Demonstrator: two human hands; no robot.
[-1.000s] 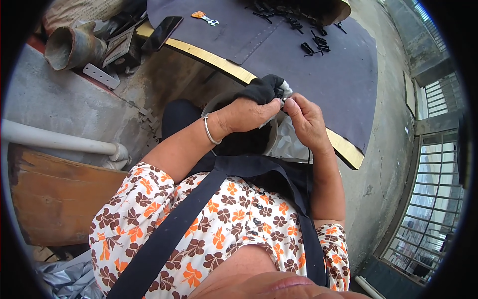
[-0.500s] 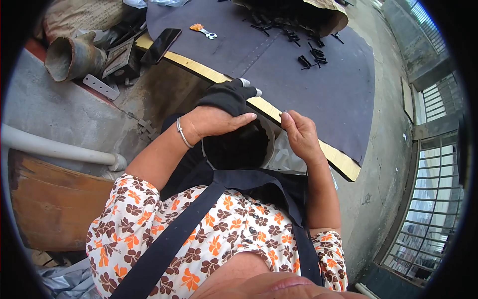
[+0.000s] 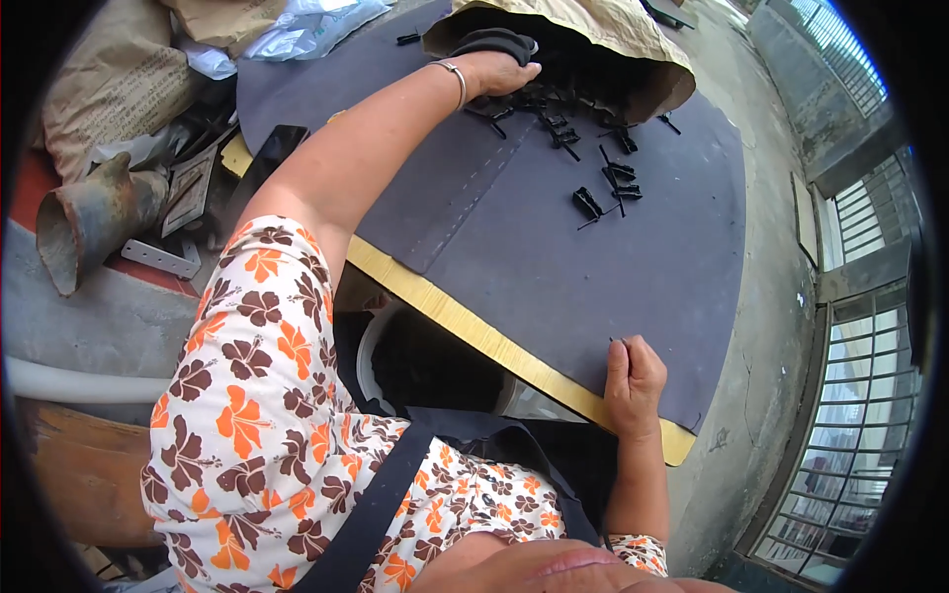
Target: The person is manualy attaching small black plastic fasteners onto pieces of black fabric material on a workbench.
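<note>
My left hand [image 3: 494, 64], in a black fingerless glove with white-wrapped fingertips, reaches across the table to the mouth of a brown paper sack [image 3: 664, 84]. Its thumb is stretched out apart from the fingers, and nothing shows between them. Small black plastic parts [image 3: 559, 128] spill from the sack just beside it. Near the table's front edge, my right hand [image 3: 635, 381] is closed, thumb against the curled fingers. A tiny dark tip pokes out above that thumb; what it belongs to is hidden. A few more black parts [image 3: 618, 183] lie on the grey table covering [image 3: 494, 277].
Below the yellow table edge [image 3: 465, 321] stands a pale-rimmed bucket [image 3: 366, 361] with dark contents. At the left are a rusty pipe piece [image 3: 84, 227], a perforated metal bracket [image 3: 163, 259], a dark phone [image 3: 267, 163] partly behind my arm, and full sacks [image 3: 114, 89].
My left hand has gone from above the bucket out to the sack's mouth. My right hand, still closed, has moved slightly right and nearer. The view has shifted, and my left arm now hides the small wrench.
</note>
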